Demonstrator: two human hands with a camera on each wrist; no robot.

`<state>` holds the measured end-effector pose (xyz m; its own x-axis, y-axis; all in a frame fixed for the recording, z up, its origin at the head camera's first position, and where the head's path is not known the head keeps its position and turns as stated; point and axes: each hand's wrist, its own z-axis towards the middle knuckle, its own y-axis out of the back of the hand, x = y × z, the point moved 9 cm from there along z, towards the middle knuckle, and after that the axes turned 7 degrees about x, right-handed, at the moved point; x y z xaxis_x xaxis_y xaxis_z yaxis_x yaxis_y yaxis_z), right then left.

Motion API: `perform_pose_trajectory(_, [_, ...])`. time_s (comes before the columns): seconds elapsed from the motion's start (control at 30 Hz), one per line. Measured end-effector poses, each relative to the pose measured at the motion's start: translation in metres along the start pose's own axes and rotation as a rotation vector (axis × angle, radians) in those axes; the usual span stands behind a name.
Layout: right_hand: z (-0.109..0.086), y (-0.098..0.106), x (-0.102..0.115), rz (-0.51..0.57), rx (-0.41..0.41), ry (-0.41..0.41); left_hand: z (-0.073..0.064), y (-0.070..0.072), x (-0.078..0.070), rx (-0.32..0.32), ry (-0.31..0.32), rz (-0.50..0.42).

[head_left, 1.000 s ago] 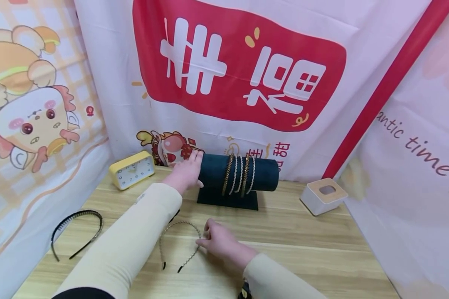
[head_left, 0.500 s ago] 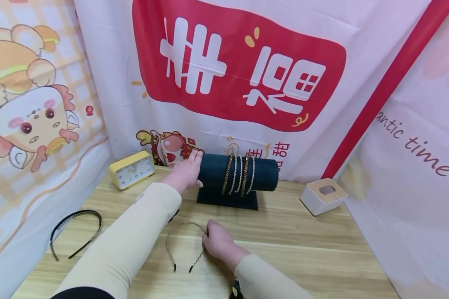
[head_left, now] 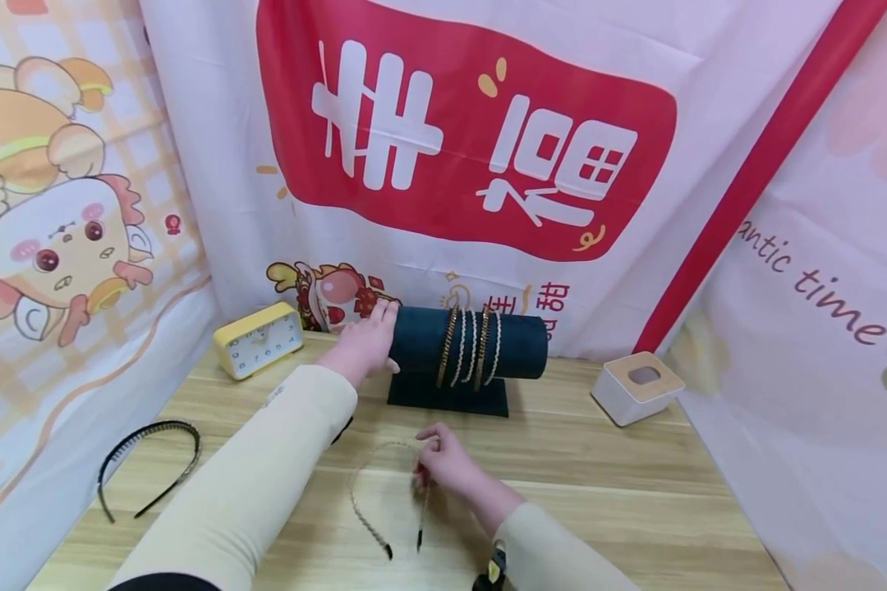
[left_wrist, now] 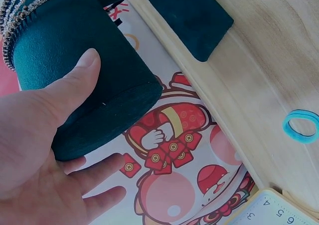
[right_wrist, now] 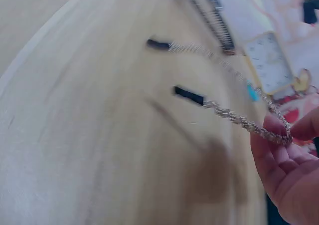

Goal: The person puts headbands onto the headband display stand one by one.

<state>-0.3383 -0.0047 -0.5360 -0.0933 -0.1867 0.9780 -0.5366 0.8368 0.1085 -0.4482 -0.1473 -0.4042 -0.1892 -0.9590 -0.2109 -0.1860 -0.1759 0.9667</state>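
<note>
A dark green velvet roll-shaped display stand (head_left: 414,341) stands at the back middle of the table. Several gold and pale beaded headbands (head_left: 475,349) hang side by side over it. My left hand (head_left: 362,341) rests on the stand's left end, its thumb (left_wrist: 79,78) laid along the velvet and its other fingers reaching past the end, partly hidden behind it. Between thumb and fingers, my right hand (right_wrist: 294,170) pinches a thin braided headband (right_wrist: 232,116) with black tips. The tips point toward the front of the table, and the hand's shadow falls on the wood.
A black toothed headband (head_left: 155,426) lies at the left. Behind it stands a yellow clock (head_left: 261,338). At the back right is a white box (head_left: 636,394) with a wooden lid. A blue hair tie (left_wrist: 301,125) lies near the clock. Printed cloth hangs round the table.
My right hand, first beside the braided headband, has taken hold of it. The headband has shifted right and turned. The left hand has stayed on the stand.
</note>
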Motion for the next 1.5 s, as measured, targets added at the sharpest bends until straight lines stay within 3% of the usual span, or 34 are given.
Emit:
perform_pose_trajectory(0.13, [-0.010,0.017,0.012,0.131,0.071,-0.026,-0.004,0.001,-0.002,0.000,-0.002,0.013])
perform_pose_trajectory(0.33, [-0.026,0.046,0.031,0.203,0.192,-0.015,-0.008,0.003,-0.003,-0.006,-0.011,0.014])
perform_pose_trajectory(0.67, [-0.054,0.094,0.056,0.328,0.279,0.142,-0.007,0.000,0.002,0.005,-0.009,-0.007])
perform_pose_trajectory(0.9, [-0.069,0.122,0.050,0.324,0.190,0.099,-0.007,-0.001,0.002,0.001,-0.010,-0.006])
perform_pose_trajectory(1.2, [-0.085,0.148,0.053,0.318,0.144,0.143,-0.003,0.001,-0.001,-0.007,-0.018,-0.010])
perform_pose_trajectory(1.5, [-0.094,0.167,0.045,0.499,0.143,0.143,0.003,-0.001,0.001,-0.001,-0.015,0.013])
